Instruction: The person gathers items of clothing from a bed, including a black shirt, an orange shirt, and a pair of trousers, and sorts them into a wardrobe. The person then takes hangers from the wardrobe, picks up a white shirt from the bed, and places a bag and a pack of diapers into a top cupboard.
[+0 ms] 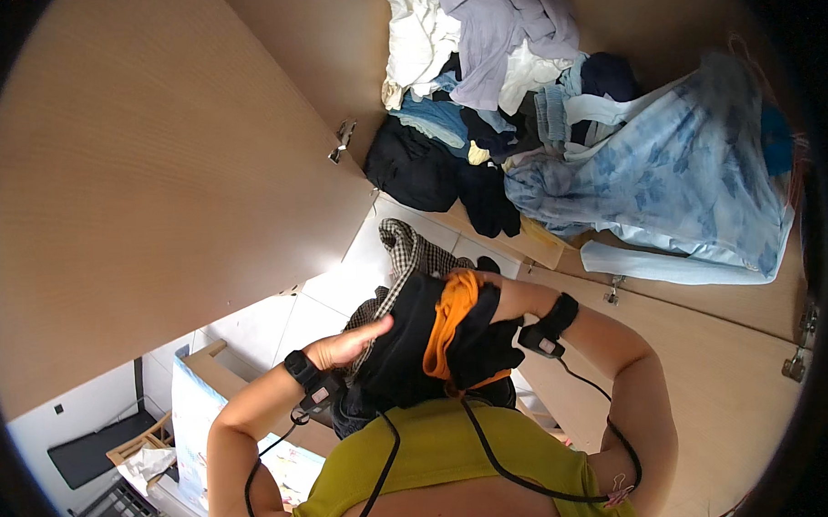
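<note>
A dark clothes bundle [403, 341] is held before an olive top [448, 440], apparently steadying loose layers; its edge is clasped by the left hand [349, 345], while the right hand's [484, 282] grip (cloth-covered) cannot be told.

A black garment [403, 336], a checked garment [401, 248] and an orange cloth [456, 301] are held bunched between two hands: the left hand [349, 345], its thumb extended, and the right hand [490, 281], partly hidden. Beyond, crumpled clothes [506, 27] are heaped in an open wooden cupboard [325, 52], where a blue patterned garment [675, 158] is spread at the right. Black devices [323, 389] are strapped to both wrists.
</note>
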Motion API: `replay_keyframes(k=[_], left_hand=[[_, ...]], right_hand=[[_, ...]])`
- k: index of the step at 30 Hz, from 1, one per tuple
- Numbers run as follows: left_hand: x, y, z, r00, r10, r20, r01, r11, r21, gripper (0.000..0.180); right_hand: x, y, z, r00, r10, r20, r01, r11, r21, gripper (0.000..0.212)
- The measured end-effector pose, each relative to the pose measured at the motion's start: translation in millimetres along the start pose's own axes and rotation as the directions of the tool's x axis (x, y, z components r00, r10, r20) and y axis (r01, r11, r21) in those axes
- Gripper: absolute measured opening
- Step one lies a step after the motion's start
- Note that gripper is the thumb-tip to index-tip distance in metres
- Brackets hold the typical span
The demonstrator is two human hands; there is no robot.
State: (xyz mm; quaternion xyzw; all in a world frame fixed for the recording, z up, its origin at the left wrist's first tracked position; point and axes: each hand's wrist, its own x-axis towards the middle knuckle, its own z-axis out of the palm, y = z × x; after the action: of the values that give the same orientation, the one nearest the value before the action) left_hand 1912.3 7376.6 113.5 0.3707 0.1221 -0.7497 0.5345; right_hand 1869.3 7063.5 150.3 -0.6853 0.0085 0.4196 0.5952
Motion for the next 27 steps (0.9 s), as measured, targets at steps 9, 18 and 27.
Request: replay_keyframes(k=[9, 18, 27], left_hand=[[7.9, -22.5, 17.4, 0.983, 0.166, 0.082, -0.174, 0.98, 0.094, 0.046], [-21.5, -66.3, -23.1, 0.902, 0.204, -0.379, -0.335, 0.886, -0.321, 0.038], [-54.5, -145.8, -35.1, 0.683, 0.171, -0.71, -0.46, 0.856, -0.237, 0.053]], right_hand=[[-20.3, -8.2, 33.2, 0.823, -0.413, 0.39, 0.53, 0.805, -0.267, 0.067], [-64.4, -22.2, -39.1, 0.993, -0.108, 0.037, 0.108, 0.994, 0.0, 0.061], [-43.6, -48.8, -96.9, 0.987, -0.045, -0.154, -0.005, 0.95, -0.311, 0.067]])
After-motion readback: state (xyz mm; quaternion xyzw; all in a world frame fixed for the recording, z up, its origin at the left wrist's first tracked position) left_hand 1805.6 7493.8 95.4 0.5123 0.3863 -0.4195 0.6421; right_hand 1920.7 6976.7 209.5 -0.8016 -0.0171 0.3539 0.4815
